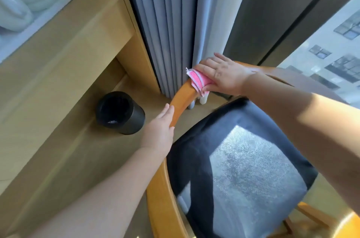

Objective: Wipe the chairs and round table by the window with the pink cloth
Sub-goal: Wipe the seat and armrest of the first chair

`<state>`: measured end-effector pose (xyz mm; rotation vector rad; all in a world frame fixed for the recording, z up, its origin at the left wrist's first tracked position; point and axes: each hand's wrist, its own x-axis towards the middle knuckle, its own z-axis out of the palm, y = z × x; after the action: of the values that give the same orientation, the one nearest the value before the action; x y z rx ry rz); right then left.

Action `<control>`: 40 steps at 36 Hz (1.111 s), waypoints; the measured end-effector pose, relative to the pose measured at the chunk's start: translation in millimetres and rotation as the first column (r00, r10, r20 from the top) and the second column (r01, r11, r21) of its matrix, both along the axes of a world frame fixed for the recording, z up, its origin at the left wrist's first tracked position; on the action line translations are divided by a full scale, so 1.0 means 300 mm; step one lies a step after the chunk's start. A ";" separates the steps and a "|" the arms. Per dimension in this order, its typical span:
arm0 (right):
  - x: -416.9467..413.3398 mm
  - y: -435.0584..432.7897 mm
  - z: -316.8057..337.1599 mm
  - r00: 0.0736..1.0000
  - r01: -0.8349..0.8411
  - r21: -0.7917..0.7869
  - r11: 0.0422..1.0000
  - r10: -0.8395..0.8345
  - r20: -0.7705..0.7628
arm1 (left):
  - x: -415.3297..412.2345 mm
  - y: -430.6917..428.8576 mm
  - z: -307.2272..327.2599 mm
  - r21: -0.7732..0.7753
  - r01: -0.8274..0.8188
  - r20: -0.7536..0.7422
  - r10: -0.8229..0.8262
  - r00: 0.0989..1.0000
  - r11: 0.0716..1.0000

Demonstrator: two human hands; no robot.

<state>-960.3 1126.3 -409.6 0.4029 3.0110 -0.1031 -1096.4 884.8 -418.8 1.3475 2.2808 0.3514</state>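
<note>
Mid-frame, our right hand [220, 74] grips the pink cloth [200, 81] on the chair [181, 101] back; our left hand [159, 130] lies flat below, fingers straight. If we push too hard, the cloth may slip off.

I get hard daylight from the window [331, 29], glare on the chair seat [253, 179], bowed edges, slight blur throughout.

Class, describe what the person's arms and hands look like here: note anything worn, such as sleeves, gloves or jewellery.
The left arm and right arm are bare to the frame's edge; no sleeve shows. The left hand and right hand wear no gloves, and no ring, watch or bracelet is visible.
</note>
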 end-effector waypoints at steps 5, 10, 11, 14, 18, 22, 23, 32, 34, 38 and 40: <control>0.001 0.010 -0.024 0.993 -0.058 0.087 0.995 0.066 -0.097 | -0.032 0.105 0.085 0.017 0.114 -0.077 -0.112 0.991 0.993; 0.037 0.036 -0.042 0.995 0.035 0.043 0.998 -0.030 -0.099 | -0.020 0.235 0.110 0.018 0.177 -0.103 -0.175 0.979 0.984; 0.049 0.046 -0.046 0.993 0.061 0.037 0.997 -0.057 -0.103 | -0.016 0.250 0.109 0.018 0.193 -0.115 -0.190 0.975 0.981; 0.064 0.068 -0.066 0.990 0.063 0.040 0.997 -0.057 -0.126 | -0.007 0.279 0.098 0.017 0.239 -0.148 -0.234 0.961 0.971; 0.076 0.085 -0.088 0.985 0.051 0.045 0.998 -0.043 -0.168 | 0.004 0.331 0.091 0.017 0.281 -0.148 -0.275 0.950 0.960; 0.137 0.111 -0.105 0.976 0.175 -0.005 0.985 -0.174 -0.128 | 0.024 0.389 0.087 0.015 0.291 -0.135 -0.287 0.949 0.956; 0.154 0.119 -0.110 0.971 0.211 -0.017 0.977 -0.212 -0.112 | 0.030 0.403 0.084 0.021 0.294 -0.130 -0.289 0.949 0.956; 0.371 0.199 -0.150 0.896 0.442 0.058 0.895 -0.444 0.010 | 0.100 0.575 0.066 -0.013 0.433 -0.247 -0.423 0.872 0.901; 0.378 0.206 -0.140 0.926 0.378 0.097 0.921 -0.376 -0.031 | 0.127 0.630 0.061 -0.048 0.485 -0.288 -0.477 0.830 0.873; 0.350 0.216 -0.130 0.943 0.331 -0.008 0.943 -0.332 -0.012 | 0.174 0.721 0.040 -0.107 0.552 -0.375 -0.548 0.748 0.827; 0.353 0.221 -0.139 0.920 0.392 -0.051 0.919 -0.392 0.010 | 0.184 0.736 0.026 -0.131 0.567 -0.407 -0.565 0.717 0.813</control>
<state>-854.5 1192.4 -451.3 0.9952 2.8735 -0.2112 -1041.3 1105.5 -410.9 2.2130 2.0142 -0.1768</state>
